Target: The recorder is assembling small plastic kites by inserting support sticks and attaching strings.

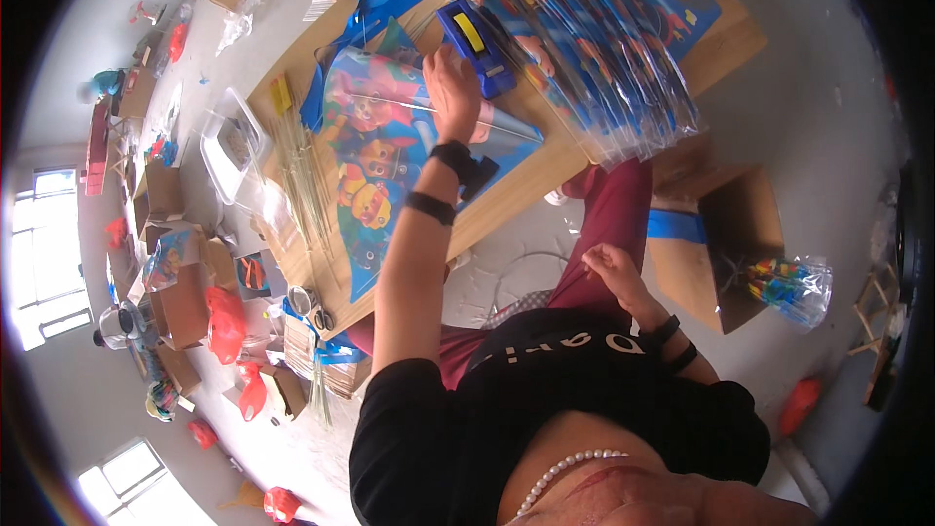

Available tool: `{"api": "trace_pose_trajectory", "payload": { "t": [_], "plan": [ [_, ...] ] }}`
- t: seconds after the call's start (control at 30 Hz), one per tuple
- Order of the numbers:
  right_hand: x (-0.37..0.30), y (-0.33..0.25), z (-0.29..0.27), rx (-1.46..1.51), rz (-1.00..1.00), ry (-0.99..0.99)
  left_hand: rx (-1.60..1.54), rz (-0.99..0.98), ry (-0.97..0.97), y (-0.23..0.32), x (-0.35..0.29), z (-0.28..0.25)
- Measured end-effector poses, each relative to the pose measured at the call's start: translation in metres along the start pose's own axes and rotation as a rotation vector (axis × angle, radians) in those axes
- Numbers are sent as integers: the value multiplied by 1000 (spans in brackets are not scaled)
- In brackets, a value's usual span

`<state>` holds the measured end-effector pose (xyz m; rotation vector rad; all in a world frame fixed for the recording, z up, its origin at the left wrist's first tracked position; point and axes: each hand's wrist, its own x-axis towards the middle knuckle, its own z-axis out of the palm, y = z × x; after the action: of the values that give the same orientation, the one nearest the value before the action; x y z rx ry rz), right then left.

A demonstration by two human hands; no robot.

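Note:
A blue sheet (375, 161) printed with cartoon figures, like a kite sail, lies on the wooden table in front of me. Its far right part is folded over, showing a paler back. My left hand (451, 93) rests on that fold with fingers stretched out, slightly blurred. Just beyond its fingertips stands a blue and yellow tape dispenser (475, 44). My right hand (616, 275) hovers above my right thigh, holding nothing, its fingers loosely bent and apart.
Clear-wrapped printed packs (604, 58) cover the table's right side. Thin sticks (304, 170) lie at the left, near a white plastic tub (234, 146) and scissors (321, 317). An open cardboard box (726, 244) stands to my right. Boxes and red bags crowd the left floor.

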<state>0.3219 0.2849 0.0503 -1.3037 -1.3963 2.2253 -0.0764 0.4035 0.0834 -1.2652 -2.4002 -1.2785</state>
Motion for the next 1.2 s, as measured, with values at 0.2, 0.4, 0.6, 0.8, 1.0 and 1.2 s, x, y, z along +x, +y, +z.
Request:
{"api": "trace_pose_trajectory", "payload": {
  "t": [0.2, 0.4, 0.6, 0.8, 1.0, 1.2],
  "plan": [
    [2, -4, 2, -41, -15, -24, -696, -832, -238, -2, -51, 33],
    [2, -4, 1, -46, -14, -18, -866, -825, -41, -1, -55, 63],
    [5, -1, -2, -34, -26, -22, -866, -800, 53, -1, -55, 70],
    [6, -2, -5, -50, -7, -1, -569, -678, 36, 1, -53, 68],
    [0, -5, -5, -48, -8, 14, -331, -588, 19, 13, -51, 54],
    [-3, -31, -11, -122, -71, -6, -864, -636, 147, -5, -69, -23]
  ]
}}
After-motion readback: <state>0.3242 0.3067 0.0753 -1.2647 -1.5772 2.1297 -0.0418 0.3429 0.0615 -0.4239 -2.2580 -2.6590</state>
